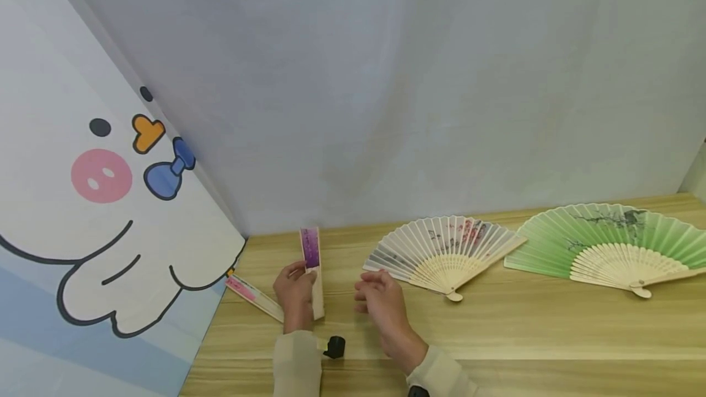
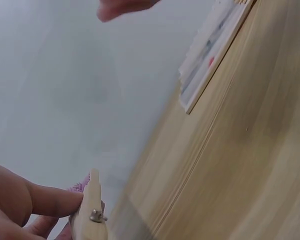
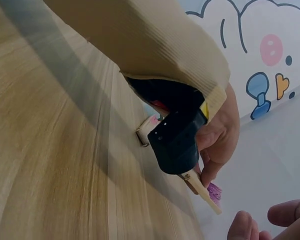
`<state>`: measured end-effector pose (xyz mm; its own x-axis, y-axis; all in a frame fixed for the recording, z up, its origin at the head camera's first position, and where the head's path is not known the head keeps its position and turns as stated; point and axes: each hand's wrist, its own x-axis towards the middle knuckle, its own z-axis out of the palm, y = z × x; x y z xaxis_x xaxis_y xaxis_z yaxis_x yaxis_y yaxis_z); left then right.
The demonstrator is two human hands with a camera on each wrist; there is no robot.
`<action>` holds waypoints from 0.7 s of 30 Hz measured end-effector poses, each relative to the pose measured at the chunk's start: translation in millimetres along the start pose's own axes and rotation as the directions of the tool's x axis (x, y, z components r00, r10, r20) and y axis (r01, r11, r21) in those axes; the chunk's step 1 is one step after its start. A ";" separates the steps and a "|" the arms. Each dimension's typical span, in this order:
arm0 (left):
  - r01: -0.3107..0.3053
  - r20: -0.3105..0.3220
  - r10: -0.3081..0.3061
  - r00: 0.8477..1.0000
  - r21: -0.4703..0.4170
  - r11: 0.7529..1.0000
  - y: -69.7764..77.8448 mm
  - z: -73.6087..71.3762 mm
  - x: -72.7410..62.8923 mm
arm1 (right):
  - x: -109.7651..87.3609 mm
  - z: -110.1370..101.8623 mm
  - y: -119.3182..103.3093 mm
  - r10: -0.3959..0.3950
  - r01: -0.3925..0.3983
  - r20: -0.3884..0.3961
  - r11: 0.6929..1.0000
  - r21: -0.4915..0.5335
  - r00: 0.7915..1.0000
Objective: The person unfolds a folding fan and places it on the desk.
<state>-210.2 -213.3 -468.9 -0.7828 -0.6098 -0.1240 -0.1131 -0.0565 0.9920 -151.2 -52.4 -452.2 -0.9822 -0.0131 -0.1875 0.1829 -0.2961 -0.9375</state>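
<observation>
1. The purple folded fan (image 1: 311,249) is held above the left part of the desk (image 1: 529,332), with its printed end pointed away from the person. Whether its lower end is rested on the desk cannot be determined.
2. By the left grip (image 1: 296,290), the purple folded fan is pinched between thumb and fingers. Its sticks are judged to be kept together by this pinch; the rivet end is left uncovered, as is shown in the left wrist view.
3. By the right grip (image 1: 383,308), nothing is held. Its fingers are loosely bent, and it is placed between the purple folded fan and the grey fan (image 1: 441,238), apart from the former. In this position, it is judged to be free to assist the left.
4. A pink folded fan (image 1: 248,293) is laid slantwise at the left, its near end hidden behind the left arm. Being folded, it is judged to be easily kept aside.
5. The grey fan and the green fan (image 1: 607,234) are laid spread at the right, their pivots turned toward the person. By the desk, their spread leaves are judged to be supported.
</observation>
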 end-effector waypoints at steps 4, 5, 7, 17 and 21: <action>0.009 0.025 -0.009 1.000 0.009 1.000 2.4 1.5 -6.5 | 1.9 0.2 0.4 -0.001 0.001 0.002 1.000 0.014 1.000; 0.008 0.041 -0.008 0.999 0.006 1.000 2.7 1.7 -8.1 | 2.5 0.5 0.6 0.001 -0.001 0.001 1.000 0.018 1.000; 0.004 0.051 -0.005 0.999 0.012 1.000 3.4 2.5 -11.1 | 3.7 1.5 0.9 0.003 -0.003 0.002 1.000 0.020 1.000; 0.009 0.066 -0.009 0.998 -0.001 1.000 6.9 5.9 -18.6 | 10.4 8.8 3.1 0.015 -0.015 -0.008 1.000 -0.020 1.000; -0.013 0.070 0.015 0.997 -0.031 0.999 9.0 7.4 -21.1 | 13.4 11.1 4.6 0.013 -0.013 -0.013 1.000 -0.011 1.000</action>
<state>-199.2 -195.0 -457.6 -0.8254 -0.5536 -0.1107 -0.0844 -0.0729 0.9938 -164.0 -64.6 -455.8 -0.9790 -0.0050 -0.2037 0.1966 -0.2855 -0.9380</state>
